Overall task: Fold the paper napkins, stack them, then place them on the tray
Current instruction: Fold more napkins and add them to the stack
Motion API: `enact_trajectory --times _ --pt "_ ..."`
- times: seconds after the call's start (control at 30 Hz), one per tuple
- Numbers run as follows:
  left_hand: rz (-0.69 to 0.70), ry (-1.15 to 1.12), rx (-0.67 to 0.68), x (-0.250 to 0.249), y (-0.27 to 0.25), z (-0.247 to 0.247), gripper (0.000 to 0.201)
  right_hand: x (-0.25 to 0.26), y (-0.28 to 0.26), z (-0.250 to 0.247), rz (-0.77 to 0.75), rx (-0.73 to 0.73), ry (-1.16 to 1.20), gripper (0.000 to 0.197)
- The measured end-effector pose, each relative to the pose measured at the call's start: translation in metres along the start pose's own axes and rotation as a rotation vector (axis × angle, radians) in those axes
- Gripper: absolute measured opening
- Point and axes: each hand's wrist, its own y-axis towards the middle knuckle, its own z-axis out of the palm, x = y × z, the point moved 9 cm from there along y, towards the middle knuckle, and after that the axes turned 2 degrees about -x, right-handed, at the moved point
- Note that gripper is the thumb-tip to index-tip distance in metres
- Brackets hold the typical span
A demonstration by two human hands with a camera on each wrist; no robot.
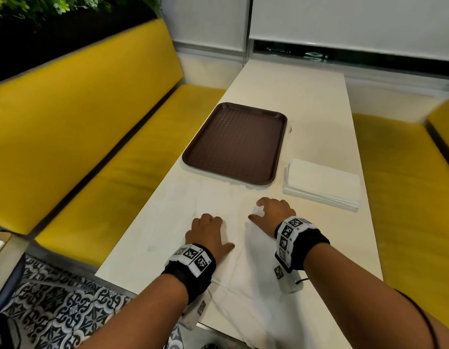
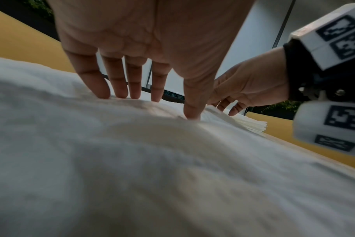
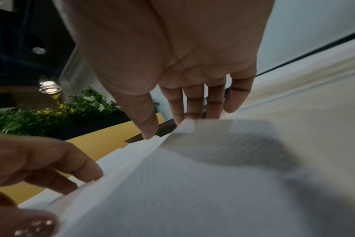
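An unfolded paper napkin [image 1: 231,250] lies spread on the white table [image 1: 314,102], just on the near side of the brown tray [image 1: 234,143], which holds nothing yet. The left hand [image 1: 208,234] presses its extended fingers [image 2: 103,89] and thumb down on the sheet, fingers fairly straight, gripping nothing. The right hand [image 1: 275,214], nearer the tray's near right corner, has its fingers bent down onto the paper, and in the right wrist view an edge of the sheet rises toward the thumb [image 3: 146,128]; whether the thumb actually pinches it I cannot tell. A stack of napkins [image 1: 323,183] waits just right of the tray's near right corner. The risks, as I judge them: thin tissue may tear if 1 hand drags while the other pins; the fold may go crooked if the edges are not matched; and the far edge, which looks close to or under the tray's near rim, may snag when lifted.
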Motion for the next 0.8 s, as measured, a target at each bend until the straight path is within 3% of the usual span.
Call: enact_trajectory --times 0.43,0.63,0.8 --pt "0.021 -0.021 -0.022 0.001 -0.001 -0.004 0.063 0.004 0.000 -0.034 -0.007 -0.119 0.092 0.015" --pt "0.035 -0.029 -0.044 0.001 -0.001 -0.007 0.059 -0.013 -0.014 -0.063 -0.052 -0.161 0.380 0.014" --pt "0.060 -0.086 -0.107 -0.005 -0.002 -0.015 0.051 -0.037 -0.032 -0.092 -0.048 -0.277 0.512 0.009"
